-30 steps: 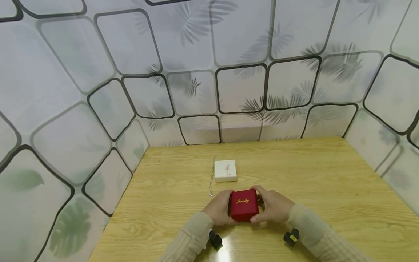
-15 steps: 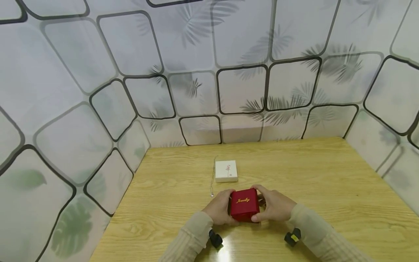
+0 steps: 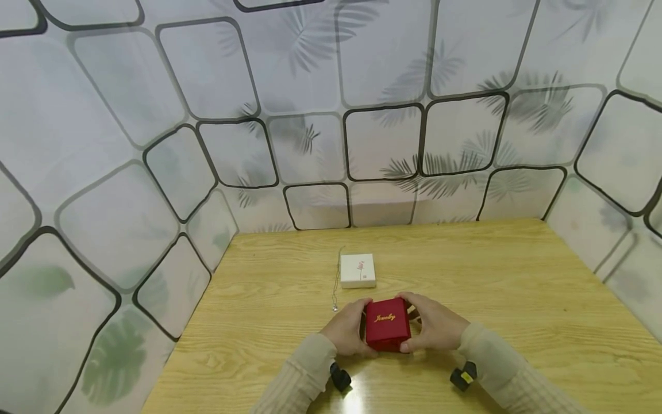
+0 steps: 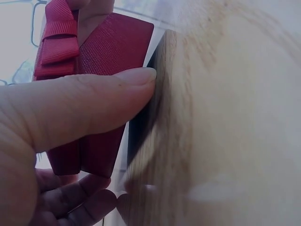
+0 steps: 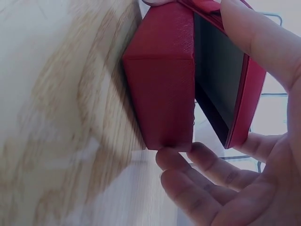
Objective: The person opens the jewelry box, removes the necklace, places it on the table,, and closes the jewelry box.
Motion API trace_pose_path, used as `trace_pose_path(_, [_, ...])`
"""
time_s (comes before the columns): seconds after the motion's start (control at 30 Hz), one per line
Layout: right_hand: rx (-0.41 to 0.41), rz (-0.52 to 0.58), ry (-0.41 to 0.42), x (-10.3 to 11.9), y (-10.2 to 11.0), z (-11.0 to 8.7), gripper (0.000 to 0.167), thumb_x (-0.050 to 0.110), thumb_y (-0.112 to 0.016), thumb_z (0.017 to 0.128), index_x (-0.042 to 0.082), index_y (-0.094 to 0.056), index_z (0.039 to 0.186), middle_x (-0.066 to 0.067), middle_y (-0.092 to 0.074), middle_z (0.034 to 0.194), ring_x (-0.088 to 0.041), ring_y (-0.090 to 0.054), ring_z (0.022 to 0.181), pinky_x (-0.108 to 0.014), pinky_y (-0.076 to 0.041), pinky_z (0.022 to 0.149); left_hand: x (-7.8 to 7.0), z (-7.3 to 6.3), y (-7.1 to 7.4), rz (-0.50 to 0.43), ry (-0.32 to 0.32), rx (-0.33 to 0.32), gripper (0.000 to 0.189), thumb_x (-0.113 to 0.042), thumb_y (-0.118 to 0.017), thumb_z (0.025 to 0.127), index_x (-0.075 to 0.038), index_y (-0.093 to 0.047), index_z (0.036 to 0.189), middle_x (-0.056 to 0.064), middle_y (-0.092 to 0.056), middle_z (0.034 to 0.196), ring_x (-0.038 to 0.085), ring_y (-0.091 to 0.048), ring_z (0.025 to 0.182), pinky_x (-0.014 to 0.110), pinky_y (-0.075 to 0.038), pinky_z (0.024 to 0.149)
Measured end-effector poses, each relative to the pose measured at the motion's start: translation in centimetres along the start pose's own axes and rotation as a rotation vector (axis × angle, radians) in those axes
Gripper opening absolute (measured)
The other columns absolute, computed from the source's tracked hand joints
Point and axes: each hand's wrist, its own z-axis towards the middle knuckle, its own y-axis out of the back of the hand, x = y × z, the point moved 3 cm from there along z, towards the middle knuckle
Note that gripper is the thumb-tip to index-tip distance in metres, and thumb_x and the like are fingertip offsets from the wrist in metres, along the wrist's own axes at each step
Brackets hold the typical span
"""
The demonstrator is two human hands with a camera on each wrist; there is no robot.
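Note:
A red jewelry box (image 3: 388, 325) with gold lettering on its lid stands between my two hands near the front of the table. My left hand (image 3: 347, 330) grips its left side, the thumb (image 4: 94, 103) across the front and the other fingers behind. In the left wrist view a red ribbon bow (image 4: 59, 52) shows on the lid's front. My right hand (image 3: 434, 323) holds the lid (image 5: 251, 101) by its right end, thumb in front and a finger behind. On that side the lid is tipped up from the base (image 5: 162, 94), leaving a wedge-shaped gap. The inside is mostly hidden.
Behind the box lies a small white box (image 3: 357, 270) with a pink flower print. A thin chain necklace (image 3: 336, 284) with a small pendant stretches along its left side. Patterned curtains (image 3: 383, 144) enclose the wooden table (image 3: 491, 276) at the back and sides.
Both hands stay on the red jewelry box. My right thumb and the box's right edge have shifted very slightly to the right; the white box and necklace lie as before.

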Motion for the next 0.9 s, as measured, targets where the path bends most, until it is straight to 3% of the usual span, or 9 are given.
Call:
trace_pose_path(0.23, [-0.047,0.003,0.015,0.1,0.2,-0.1,0.098,0.054,-0.082,0.067,0.008,-0.037,0.141,-0.002,-0.050,0.130,-0.025,-0.053,0.110,-0.050,-0.047,0.088,0.1,0.1,0.0,-0.034,-0.003,-0.006,0.119,-0.028,-0.096,0.056,-0.004,-0.026,0.150,0.003,-0.050,0.135,0.019,-0.045,0.126,0.036,-0.036,0.108])
trace_pose_path(0.43, [-0.092,0.015,0.068,0.7,0.6,0.0,0.097,0.052,-0.083,0.067,0.015,-0.037,0.143,0.002,-0.048,0.132,-0.023,-0.050,0.115,-0.057,-0.042,0.094,0.3,0.5,-0.1,-0.102,-0.108,-0.020,0.097,-0.018,-0.097,0.052,-0.018,-0.047,0.135,-0.011,-0.057,0.124,0.006,-0.050,0.118,0.027,-0.037,0.105])
trace_pose_path(0.5, [-0.104,0.016,0.081,0.8,0.8,0.0,0.099,0.051,-0.083,0.068,0.013,-0.035,0.145,0.002,-0.048,0.132,-0.023,-0.050,0.115,-0.057,-0.042,0.095,0.3,0.6,0.0,-0.097,-0.112,-0.021,0.090,-0.018,-0.097,0.052,-0.021,-0.051,0.129,-0.013,-0.057,0.119,0.004,-0.051,0.113,0.025,-0.038,0.102])
trace_pose_path(0.73, [-0.113,0.014,0.114,0.7,1.0,-0.2,0.105,0.051,-0.080,0.072,0.008,-0.026,0.151,0.000,-0.047,0.134,-0.022,-0.049,0.116,-0.053,-0.045,0.093,0.5,0.2,-0.1,0.051,-0.083,-0.026,0.090,-0.030,-0.095,0.056,-0.015,-0.049,0.131,-0.006,-0.054,0.119,0.011,-0.049,0.113,0.028,-0.041,0.100])
trace_pose_path(0.9, [-0.144,0.036,0.115,0.4,1.4,-0.4,0.097,0.037,-0.083,0.075,0.011,-0.027,0.150,-0.002,-0.047,0.137,-0.025,-0.049,0.119,-0.055,-0.043,0.095,0.4,0.1,0.0,0.107,-0.085,-0.035,0.096,-0.033,-0.094,0.058,-0.010,-0.044,0.137,-0.001,-0.053,0.125,0.015,-0.047,0.118,0.028,-0.040,0.102])
